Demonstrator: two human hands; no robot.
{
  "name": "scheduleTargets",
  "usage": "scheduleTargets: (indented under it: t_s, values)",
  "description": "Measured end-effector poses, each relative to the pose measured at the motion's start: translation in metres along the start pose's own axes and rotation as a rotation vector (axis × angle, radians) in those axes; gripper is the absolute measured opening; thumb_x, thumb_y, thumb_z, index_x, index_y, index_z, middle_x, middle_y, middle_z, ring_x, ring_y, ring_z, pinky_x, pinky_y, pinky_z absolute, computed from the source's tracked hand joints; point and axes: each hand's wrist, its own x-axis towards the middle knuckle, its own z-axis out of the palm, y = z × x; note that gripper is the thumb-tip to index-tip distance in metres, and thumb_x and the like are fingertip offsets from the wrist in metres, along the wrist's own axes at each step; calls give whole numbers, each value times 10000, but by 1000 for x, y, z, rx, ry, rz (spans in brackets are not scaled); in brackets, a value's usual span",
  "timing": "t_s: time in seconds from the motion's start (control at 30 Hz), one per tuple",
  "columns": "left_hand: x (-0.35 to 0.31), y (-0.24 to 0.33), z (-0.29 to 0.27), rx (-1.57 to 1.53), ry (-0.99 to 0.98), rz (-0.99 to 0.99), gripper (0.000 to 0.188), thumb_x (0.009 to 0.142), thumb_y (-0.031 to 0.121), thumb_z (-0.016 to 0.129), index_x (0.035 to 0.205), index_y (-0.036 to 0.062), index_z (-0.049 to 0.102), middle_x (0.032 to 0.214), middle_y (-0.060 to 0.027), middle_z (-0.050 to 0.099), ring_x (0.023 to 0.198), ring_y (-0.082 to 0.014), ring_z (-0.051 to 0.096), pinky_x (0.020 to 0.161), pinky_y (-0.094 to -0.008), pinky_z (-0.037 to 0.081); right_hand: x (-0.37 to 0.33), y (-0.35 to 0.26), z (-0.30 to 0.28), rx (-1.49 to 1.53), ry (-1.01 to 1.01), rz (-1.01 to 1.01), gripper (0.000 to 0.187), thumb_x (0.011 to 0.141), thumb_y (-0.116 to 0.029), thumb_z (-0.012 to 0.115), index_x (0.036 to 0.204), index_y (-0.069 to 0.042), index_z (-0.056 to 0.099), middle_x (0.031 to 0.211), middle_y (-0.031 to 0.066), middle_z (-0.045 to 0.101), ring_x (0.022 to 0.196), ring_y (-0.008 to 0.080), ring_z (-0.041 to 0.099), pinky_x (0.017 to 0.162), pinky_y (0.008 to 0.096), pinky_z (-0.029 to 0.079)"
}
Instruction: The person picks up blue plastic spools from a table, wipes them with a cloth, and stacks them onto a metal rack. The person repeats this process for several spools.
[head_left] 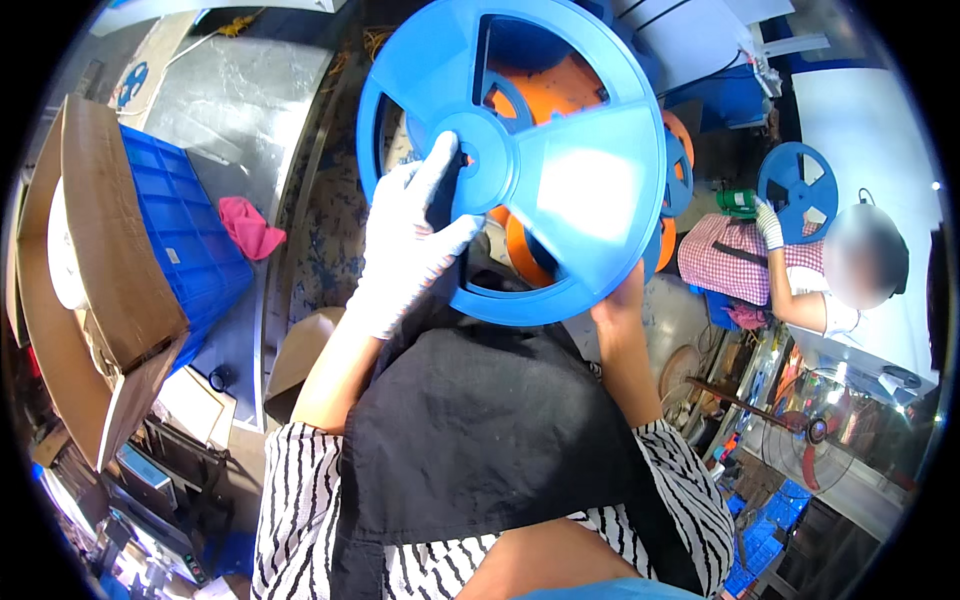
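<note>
A large blue plastic reel with a round hub and cut-out windows is held up in front of me, tilted. My left hand, in a white glove, grips it by the hub and the spoke beside a window. At the reel's lower right rim my bare right hand holds the edge; most of its fingers are hidden behind the reel. Through the windows I see orange reels and more blue ones behind it.
To the left, an open cardboard box stands beside a blue plastic crate. A pink cloth lies near a metal surface. On the right, a co-worker in a striped glove sits by another blue reel. A fan stands lower right.
</note>
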Motion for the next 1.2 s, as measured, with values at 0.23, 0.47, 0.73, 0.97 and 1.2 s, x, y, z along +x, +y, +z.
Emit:
scheduleTargets:
  t_s: [0.23,0.47,0.73,0.97,1.2]
  values:
    - [34,-5,-55,225,-109,391,767,578,73,777,1292,221,539,1124,-120,560,1088,-317,538,1091,-561,254,14,-31,26,-230,-399,86,144,907,-118,548,1007,-19,578,819,39,624,649,97,586,552,206,471]
    - [38,-8,-74,345,-262,550,811,530,53,806,1247,341,563,1147,-113,565,1120,-326,518,1078,-568,291,20,-52,75,-614,-870,423,114,907,-161,581,872,-55,557,594,-25,524,453,15,438,393,154,313]
    - [31,-3,-81,344,-262,538,791,541,63,812,1234,359,570,1152,-113,565,1126,-327,517,1080,-557,296,20,-56,87,-789,-980,484,172,909,-188,585,844,-31,559,635,-11,547,495,13,462,414,156,331]
    - [29,-1,-76,356,-294,614,770,539,87,818,1225,340,577,1136,-118,564,1112,-329,529,1070,-553,314,21,-63,80,-842,-1118,578,182,901,-198,589,820,-38,558,580,-23,520,455,10,408,420,168,292]
    - [27,-5,-73,365,-291,572,752,545,104,817,1226,318,581,1121,-128,564,1097,-324,534,1062,-563,318,20,-72,68,-662,-992,564,172,859,-168,631,825,-11,568,629,-15,532,506,43,471,447,180,356]
